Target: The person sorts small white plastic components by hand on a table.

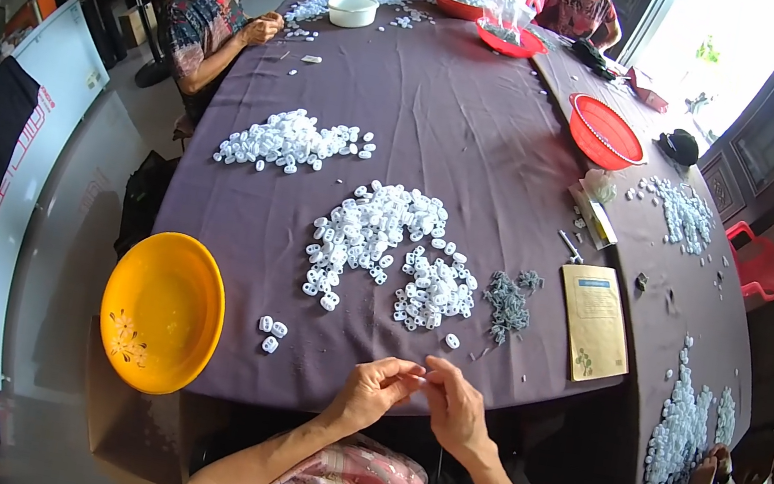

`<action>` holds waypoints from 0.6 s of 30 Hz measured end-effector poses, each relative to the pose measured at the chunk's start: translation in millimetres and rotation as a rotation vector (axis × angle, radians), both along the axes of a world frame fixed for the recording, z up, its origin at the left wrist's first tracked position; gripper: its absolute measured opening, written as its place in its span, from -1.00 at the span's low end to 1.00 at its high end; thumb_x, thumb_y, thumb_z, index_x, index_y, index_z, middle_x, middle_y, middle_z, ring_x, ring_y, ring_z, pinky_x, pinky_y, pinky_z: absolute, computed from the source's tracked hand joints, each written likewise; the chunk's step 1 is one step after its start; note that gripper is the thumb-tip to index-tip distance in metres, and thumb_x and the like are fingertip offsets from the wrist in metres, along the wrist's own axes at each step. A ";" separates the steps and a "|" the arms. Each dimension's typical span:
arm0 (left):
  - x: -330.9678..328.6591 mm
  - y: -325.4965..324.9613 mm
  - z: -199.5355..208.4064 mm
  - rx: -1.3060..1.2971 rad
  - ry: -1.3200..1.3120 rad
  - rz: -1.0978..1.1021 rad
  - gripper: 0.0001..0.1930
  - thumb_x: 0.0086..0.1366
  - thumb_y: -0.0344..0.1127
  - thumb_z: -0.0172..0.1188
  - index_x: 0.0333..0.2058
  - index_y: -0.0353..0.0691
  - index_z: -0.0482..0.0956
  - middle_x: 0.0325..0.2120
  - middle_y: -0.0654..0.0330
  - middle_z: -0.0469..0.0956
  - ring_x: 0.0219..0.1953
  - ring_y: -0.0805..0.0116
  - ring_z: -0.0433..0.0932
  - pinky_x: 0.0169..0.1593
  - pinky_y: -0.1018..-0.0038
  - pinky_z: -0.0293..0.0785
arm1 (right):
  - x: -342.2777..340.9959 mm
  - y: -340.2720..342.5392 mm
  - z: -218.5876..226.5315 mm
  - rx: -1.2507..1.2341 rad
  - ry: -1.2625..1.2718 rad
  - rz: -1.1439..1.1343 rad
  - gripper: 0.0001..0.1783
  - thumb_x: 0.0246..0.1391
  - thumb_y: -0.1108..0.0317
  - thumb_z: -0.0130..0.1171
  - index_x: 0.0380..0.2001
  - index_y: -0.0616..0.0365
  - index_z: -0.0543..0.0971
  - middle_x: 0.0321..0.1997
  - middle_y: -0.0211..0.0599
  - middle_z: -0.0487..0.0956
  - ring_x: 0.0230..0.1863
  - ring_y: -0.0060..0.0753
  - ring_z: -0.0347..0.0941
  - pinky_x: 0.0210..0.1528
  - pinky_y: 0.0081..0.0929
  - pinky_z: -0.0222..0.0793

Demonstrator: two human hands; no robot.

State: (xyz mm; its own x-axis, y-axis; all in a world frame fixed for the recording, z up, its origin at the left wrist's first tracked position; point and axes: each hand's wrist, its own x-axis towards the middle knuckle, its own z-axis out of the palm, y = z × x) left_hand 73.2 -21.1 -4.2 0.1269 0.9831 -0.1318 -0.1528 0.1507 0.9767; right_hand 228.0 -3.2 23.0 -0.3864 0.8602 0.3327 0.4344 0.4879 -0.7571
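Note:
My left hand (pixel 376 388) and my right hand (pixel 456 405) meet at the table's near edge, the fingers of both closed in a pinch. Between the fingertips shows a bit of a small white piece (pixel 422 378); the rest of it is covered. Just beyond lie a large heap of small white oval pieces with dark holes (pixel 374 225) and a smaller heap of the same pieces (pixel 436 292). To their right is a pile of small grey parts (pixel 507 307). A few white pieces (pixel 271 333) lie apart, left of my hands.
A yellow basin (pixel 164 308) stands at the table's left edge. Rightward lie a tan notebook (pixel 593 325) and a red basket (pixel 606 135). Another white heap (pixel 287 140) is farther left. Several people sit around the purple tablecloth (pixel 409 104), one at the near right.

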 end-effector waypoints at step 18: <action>-3.7 1.6 -1.8 -0.145 -0.096 0.100 -0.90 0.27 -0.38 -0.06 -0.35 -0.29 0.37 -0.49 0.19 0.47 -0.60 0.53 0.49 -0.58 0.66 0.43 | -22.3 270.8 127.2 -0.300 0.227 -0.235 -0.27 -0.08 0.52 -0.11 0.21 0.16 -0.07 -0.60 -0.23 0.53 -0.76 -0.52 0.36 -0.75 -0.55 0.28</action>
